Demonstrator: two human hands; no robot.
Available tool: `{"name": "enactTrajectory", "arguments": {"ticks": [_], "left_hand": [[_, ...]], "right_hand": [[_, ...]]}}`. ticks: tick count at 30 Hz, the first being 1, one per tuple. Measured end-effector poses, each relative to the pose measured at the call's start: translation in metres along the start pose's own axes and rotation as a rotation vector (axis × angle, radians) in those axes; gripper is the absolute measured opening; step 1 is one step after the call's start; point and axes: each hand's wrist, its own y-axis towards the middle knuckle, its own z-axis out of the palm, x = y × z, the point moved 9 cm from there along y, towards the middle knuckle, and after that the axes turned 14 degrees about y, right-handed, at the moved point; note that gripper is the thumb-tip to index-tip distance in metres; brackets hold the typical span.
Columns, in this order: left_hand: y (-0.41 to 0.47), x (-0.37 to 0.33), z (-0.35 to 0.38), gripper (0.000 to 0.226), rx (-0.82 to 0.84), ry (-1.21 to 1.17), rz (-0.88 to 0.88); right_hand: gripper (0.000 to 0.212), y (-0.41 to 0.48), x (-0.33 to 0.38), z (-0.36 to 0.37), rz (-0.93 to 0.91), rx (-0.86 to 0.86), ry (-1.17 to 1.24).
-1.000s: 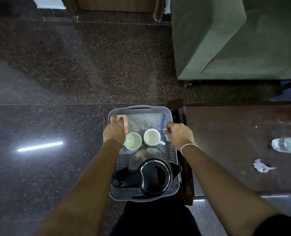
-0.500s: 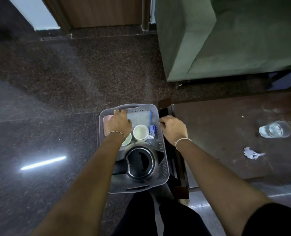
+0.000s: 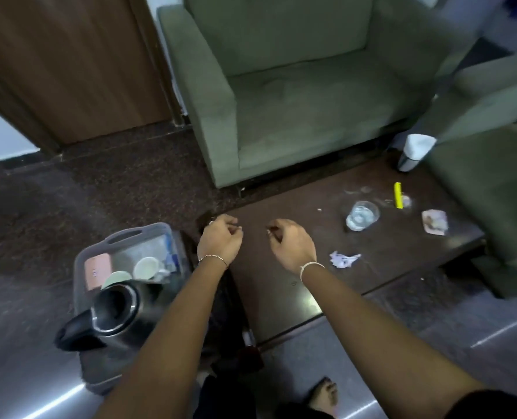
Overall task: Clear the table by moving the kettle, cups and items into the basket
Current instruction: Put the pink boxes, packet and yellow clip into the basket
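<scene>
both hands hover over the table (image 3: 281, 297), fingers loosely curled, holding nothing visible. the crumpled paper (image 3: 343, 259) lies just right of the right hand (image 3: 293, 244), which is nearer than the left hand (image 3: 221, 238). basket (image 3: 121, 238), with kettle (image 3: 112, 309), sits left.

Both bare forearms reach forward side by side, each with a thin band at the wrist. The left hand (image 3: 220, 241) and right hand (image 3: 292, 245) hang palm down, fingers loosely curled under, holding nothing
</scene>
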Motion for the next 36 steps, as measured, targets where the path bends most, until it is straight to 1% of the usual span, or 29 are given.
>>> {"name": "enactTrajectory", "arguments": {"ticks": [3,7,11,15,22,25,31,36], "left_hand": [[-0.029,-0.06,0.048,0.015,0.039,-0.044,0.028],[-0.059,-0.146,0.101,0.016,0.078,-0.123,0.112],[-0.081,-0.223,0.148,0.017,0.161,-0.149,0.224],[-0.088,-0.279,0.187,0.017,0.241,-0.186,0.269],[-0.074,-0.347,0.268,0.017,0.345,-0.206,0.272],[-0.055,-0.374,0.31,0.017,0.401,-0.195,0.257],[-0.013,-0.404,0.376,0.016,0.452,-0.154,0.16],[0.016,-0.415,0.41,0.018,0.486,-0.137,0.069]], "right_hand": [[0.022,-0.017,-0.038,-0.068,0.019,-0.036,0.022],[0.025,-0.034,-0.089,-0.148,0.066,-0.068,0.016],[0.028,-0.046,-0.139,-0.215,0.152,-0.123,0.051],[0.031,-0.052,-0.186,-0.27,0.24,-0.192,0.078],[0.033,-0.038,-0.27,-0.335,0.398,-0.24,0.136],[0.03,-0.02,-0.312,-0.357,0.467,-0.254,0.156],[0.028,0.029,-0.398,-0.388,0.626,-0.209,0.169],[0.04,0.059,-0.456,-0.396,0.747,-0.164,0.095]]}}
